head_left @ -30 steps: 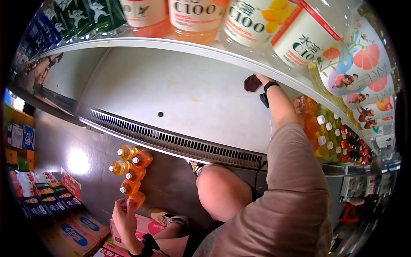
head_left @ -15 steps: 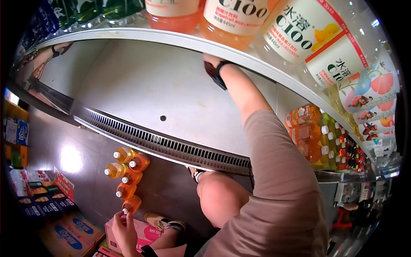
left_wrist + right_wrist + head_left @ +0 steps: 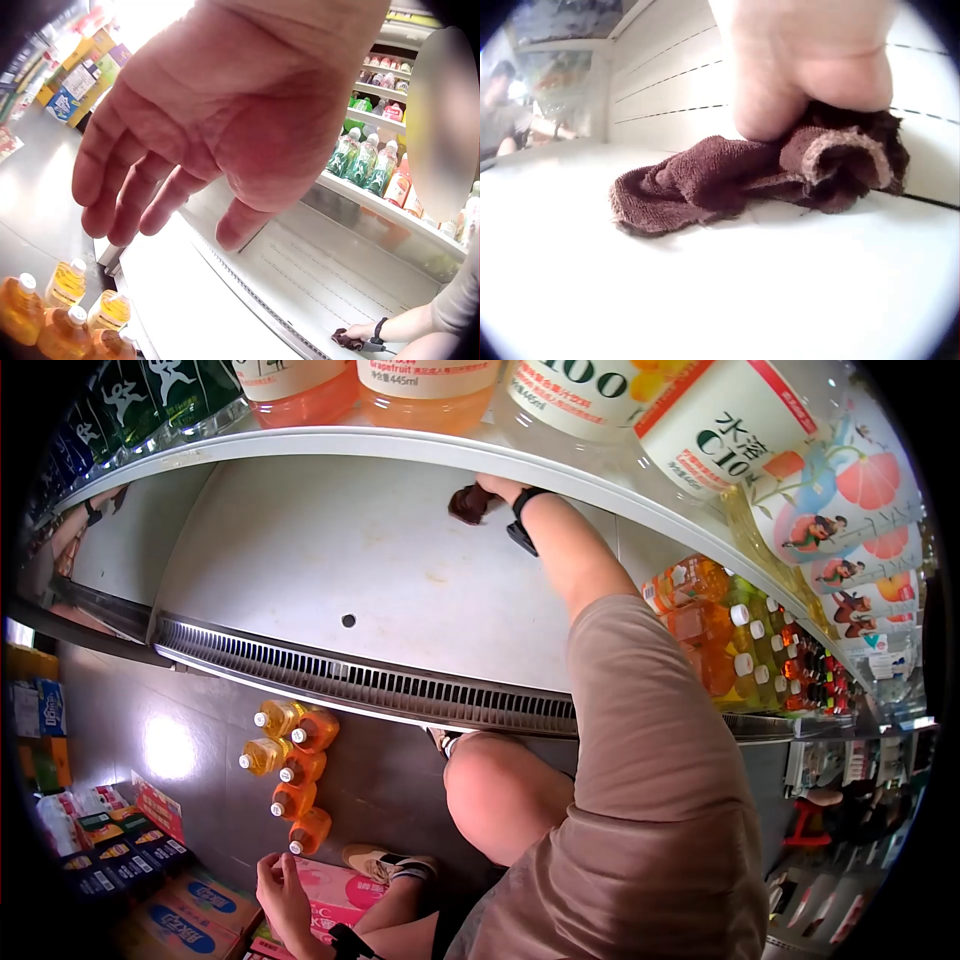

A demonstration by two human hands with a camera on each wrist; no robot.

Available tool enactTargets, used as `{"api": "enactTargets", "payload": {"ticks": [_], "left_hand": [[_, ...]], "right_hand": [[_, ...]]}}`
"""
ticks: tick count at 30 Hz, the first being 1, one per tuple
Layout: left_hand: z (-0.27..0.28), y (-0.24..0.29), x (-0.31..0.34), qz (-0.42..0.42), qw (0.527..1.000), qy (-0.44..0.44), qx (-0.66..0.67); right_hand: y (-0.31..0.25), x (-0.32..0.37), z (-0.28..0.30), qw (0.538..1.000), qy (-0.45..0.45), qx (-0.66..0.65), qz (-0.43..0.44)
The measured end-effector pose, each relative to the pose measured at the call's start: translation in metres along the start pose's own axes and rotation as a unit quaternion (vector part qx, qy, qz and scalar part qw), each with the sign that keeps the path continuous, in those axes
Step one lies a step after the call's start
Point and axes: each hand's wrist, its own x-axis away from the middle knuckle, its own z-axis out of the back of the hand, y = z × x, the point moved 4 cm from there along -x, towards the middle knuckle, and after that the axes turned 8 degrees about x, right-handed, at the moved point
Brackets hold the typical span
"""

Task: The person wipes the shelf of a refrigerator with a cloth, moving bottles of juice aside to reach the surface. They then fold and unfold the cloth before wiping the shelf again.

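My right hand (image 3: 499, 487) grips a crumpled dark brown cloth (image 3: 468, 505) on the white shelf floor (image 3: 300, 550) of a display cooler, close to its back. In the right wrist view, the terry cloth (image 3: 712, 176) lies bunched under the fingers, one end trailing on the white surface. Low in front of the cooler hangs my left hand (image 3: 283, 905), fingers loosely bent and holding nothing. The left wrist view shows its palm (image 3: 225, 112) with the fingers spread a little. Nearest to it are several orange and yellow drink bottles (image 3: 295, 800) standing on the dark floor.
Above the right arm runs an upper shelf edge (image 3: 330, 448) lined with drink bottles. More bottles (image 3: 700, 620) stand on the cooler floor at the right. A slotted vent (image 3: 360, 675) follows the front edge. Cartons (image 3: 195, 910) sit on the floor at lower left.
My right hand has carried the cloth leftward along the back of the cooler floor. The left hand stays low near the bottles; the head view has shifted slightly.
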Motion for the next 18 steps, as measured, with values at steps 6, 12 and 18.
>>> {"api": "enactTargets", "payload": {"ticks": [6, 12, 18], "left_hand": [[0.001, 0.01, 0.003, -0.036, 0.999, 0.005, 0.014], [-0.002, 0.024, 0.007, -0.045, 0.999, -0.005, 0.004], [-0.006, 0.028, 0.007, -0.052, 0.999, -0.003, -0.008]], "right_hand": [[0.106, 0.028, 0.017, 0.994, -0.001, 0.026, -0.103], [0.19, 0.055, 0.03, 0.979, 0.006, 0.042, -0.197], [0.173, 0.047, 0.023, 0.98, 0.022, 0.041, -0.193]]}}
